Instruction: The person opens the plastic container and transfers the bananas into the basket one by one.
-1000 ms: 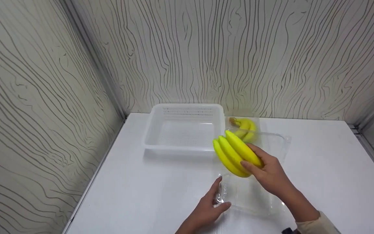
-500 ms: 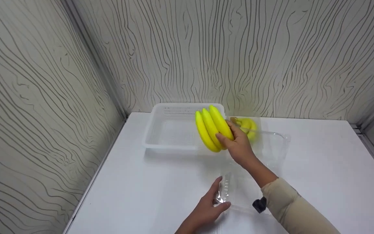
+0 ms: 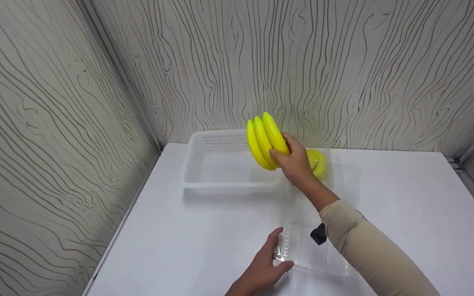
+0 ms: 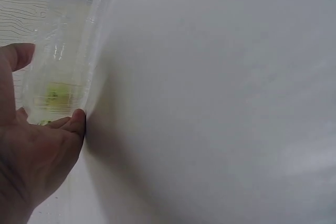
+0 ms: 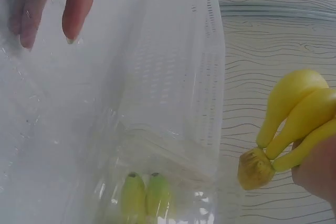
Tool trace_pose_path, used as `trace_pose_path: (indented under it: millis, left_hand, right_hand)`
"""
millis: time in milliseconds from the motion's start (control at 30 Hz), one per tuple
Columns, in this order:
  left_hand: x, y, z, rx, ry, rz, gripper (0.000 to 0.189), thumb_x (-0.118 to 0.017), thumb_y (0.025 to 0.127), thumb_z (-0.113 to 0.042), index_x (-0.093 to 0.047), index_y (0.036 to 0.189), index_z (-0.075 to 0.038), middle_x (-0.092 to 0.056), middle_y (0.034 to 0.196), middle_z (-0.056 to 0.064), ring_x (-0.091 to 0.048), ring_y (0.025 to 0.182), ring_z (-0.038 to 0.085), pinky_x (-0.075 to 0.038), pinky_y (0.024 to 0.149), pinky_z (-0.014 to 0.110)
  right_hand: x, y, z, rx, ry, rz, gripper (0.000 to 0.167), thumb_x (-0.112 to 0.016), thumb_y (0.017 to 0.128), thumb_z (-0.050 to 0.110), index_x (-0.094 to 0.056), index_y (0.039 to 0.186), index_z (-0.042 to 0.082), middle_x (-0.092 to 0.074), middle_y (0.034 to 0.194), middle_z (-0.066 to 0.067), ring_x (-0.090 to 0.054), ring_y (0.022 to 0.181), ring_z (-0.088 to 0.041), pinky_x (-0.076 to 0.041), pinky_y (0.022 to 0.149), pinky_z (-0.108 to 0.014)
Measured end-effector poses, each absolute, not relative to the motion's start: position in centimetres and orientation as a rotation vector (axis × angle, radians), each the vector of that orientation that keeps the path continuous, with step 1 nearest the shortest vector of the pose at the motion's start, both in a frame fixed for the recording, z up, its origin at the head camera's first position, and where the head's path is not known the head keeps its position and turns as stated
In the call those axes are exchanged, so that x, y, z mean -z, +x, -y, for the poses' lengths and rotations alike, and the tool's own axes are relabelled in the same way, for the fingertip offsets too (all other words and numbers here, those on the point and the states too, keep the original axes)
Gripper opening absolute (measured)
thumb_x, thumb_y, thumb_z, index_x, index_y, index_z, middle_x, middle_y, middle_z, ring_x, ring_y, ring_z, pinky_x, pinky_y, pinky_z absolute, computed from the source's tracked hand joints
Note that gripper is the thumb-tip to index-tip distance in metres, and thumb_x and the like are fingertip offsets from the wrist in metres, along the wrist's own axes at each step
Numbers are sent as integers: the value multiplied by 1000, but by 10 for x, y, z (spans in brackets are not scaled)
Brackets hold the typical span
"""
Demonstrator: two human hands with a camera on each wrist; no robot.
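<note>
A bunch of three yellow bananas [image 3: 263, 142] is held up in my right hand [image 3: 296, 162], over the right part of the white basket [image 3: 204, 185]. The thumb lies on the front of the bunch and the fingers go behind it. In the right wrist view the brown stem end [image 5: 255, 169] of these bananas shows. My left hand [image 3: 261, 267] grips the left side of a clear plastic clamshell box [image 3: 319, 259] on the table. In the left wrist view its thumb and fingers span the box's ribbed wall [image 4: 65, 51].
More bananas [image 3: 317, 162] in clear plastic packaging lie right of the basket, partly hidden by my right hand. The raised clear lid [image 3: 348, 181] stands in front of them. Patterned walls [image 3: 237, 61] close off the white table [image 3: 159, 230] at back and sides.
My right hand has carried the bananas left and away from me, from above the clear box to over the basket. My left hand has stayed nearly still on the box.
</note>
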State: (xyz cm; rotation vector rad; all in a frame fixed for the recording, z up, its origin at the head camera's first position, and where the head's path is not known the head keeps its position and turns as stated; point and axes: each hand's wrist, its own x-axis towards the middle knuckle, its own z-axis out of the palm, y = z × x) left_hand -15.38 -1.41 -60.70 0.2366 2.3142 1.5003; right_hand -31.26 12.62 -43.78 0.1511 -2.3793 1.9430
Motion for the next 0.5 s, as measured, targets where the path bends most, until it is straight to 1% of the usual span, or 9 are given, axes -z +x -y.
trace_pose_path:
  millis: [100, 167, 267, 367, 500]
  left_hand:
    - [606, -154, 13, -1508, 236, -2304, 89, -75, 87, -36, -31, 165, -36, -41, 173, 7, -49, 155, 31, -46, 124, 53]
    - [606, -155, 13, -1530, 257, -2293, 89, -75, 87, -35, -31, 165, -35, -41, 173, 8, -49, 155, 31, -46, 124, 53]
    - [608, -157, 14, -1545, 281, -2279, 88, -75, 88, -37, -31, 164, -37, -43, 172, 6, -52, 152, 29, -47, 122, 52]
    - [612, -159, 16, -1557, 281, -2257, 88, -76, 87, -37, -32, 163, -38, -45, 170, 6, -56, 148, 29, -48, 120, 53]
    - [613, -159, 19, -1570, 242, -2234, 88, -77, 85, -36, -34, 162, -38, -46, 168, 10, -57, 146, 30, -49, 119, 55]
  right_hand:
    - [434, -321, -123, -1867, 181, 2456, 64, -67, 105, 21, -41, 163, 22, -57, 146, -5, -57, 132, -27, -51, 120, -48]
    - [433, -327, -121, -1775, 207, 2531, 64, -68, 105, 20, -43, 163, 25, -59, 144, -3, -57, 130, -26, -52, 120, -49]
    - [436, -337, -120, -1474, 289, 2693, 63, -70, 102, 18, -49, 161, 28, -66, 137, -2, -59, 122, -26, -52, 115, -49]
    - [447, -345, -116, -1127, 378, 2818, 61, -73, 99, 15, -56, 156, 28, -72, 128, -2, -60, 113, -25, -49, 108, -50]
    - [463, -353, -109, -921, 456, 2895, 59, -75, 98, 13, -60, 153, 27, -75, 126, -2, -60, 112, -25, -47, 106, -49]
